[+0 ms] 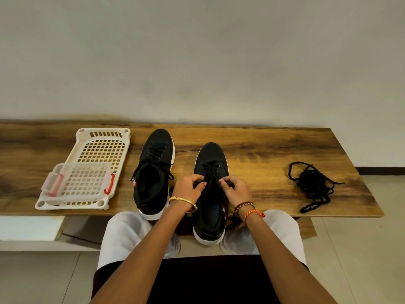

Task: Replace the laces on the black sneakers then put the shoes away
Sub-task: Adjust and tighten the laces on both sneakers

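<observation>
From the head camera, both hands work at the top of the right sneaker (210,183), which stands directly under them with its heel overhanging the table edge toward the person's lap. The left hand (188,188) and the right hand (235,189) each have fingers curled in on the lace (210,166) at the upper eyelets, pinching its ends.

The lace looks thin, soft and limp, so it should be taken near its tips, where it can be steered through an eyelet. The shoe itself seems light with a pliable upper and a firmer white sole; steadying it by the collar or sole would likely work best.

Counted: two black sneakers, the second one (154,172) just beyond the left hand, already laced with a bow. One loose tangle of black lace (312,185) lies well out past the right hand. One white perforated rack (100,150) sits far outside the left hand, all on the wooden table (263,150).
</observation>
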